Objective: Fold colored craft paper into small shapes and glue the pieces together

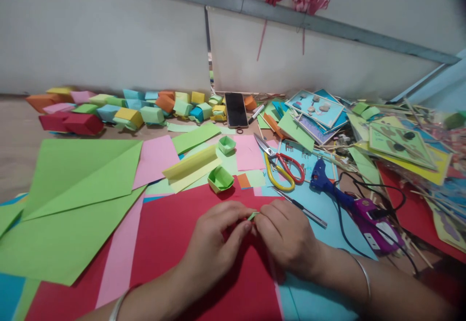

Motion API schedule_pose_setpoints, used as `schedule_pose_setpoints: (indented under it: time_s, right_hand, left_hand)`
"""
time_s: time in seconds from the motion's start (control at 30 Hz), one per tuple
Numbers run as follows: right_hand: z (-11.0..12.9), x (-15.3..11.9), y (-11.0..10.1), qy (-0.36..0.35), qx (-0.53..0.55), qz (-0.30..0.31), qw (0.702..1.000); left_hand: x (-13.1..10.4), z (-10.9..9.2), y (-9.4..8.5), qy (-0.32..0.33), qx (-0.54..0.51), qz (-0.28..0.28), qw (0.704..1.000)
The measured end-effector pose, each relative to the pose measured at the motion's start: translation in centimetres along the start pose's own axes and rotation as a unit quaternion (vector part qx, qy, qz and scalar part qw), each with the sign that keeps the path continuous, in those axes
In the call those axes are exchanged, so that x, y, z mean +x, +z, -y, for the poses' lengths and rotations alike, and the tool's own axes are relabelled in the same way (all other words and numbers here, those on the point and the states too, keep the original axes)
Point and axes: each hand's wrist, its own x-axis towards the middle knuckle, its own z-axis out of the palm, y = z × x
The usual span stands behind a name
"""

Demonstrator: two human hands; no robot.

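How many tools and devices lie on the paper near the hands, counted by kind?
Scissors: 1
Glue guns: 2, blue and purple
Craft knife: 1
Phone: 1
Marker: 1
Total: 6
Both hands, left and right, pinch a small green paper piece.

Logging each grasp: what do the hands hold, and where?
A small green paper piece, pinched at its ends between left hand and right hand fingertips.
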Motion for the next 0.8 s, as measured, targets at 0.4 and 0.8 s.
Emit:
schedule_pose_setpoints:
  time_s: [0.4, 0.8]
  right_hand:
    - [-0.38, -0.36, 0.71, 0.098, 0.086, -0.023, 0.991]
    - [-0.60, -0.48, 0.79, 0.202, 0.219, -0.003, 0.955]
  left_hand:
    - [0.24, 0.94, 0.21, 0.031, 0.042, -0.055, 0.997]
    - [0.13, 0.98, 0.05, 0.062, 0.055, -0.039, 0.996]
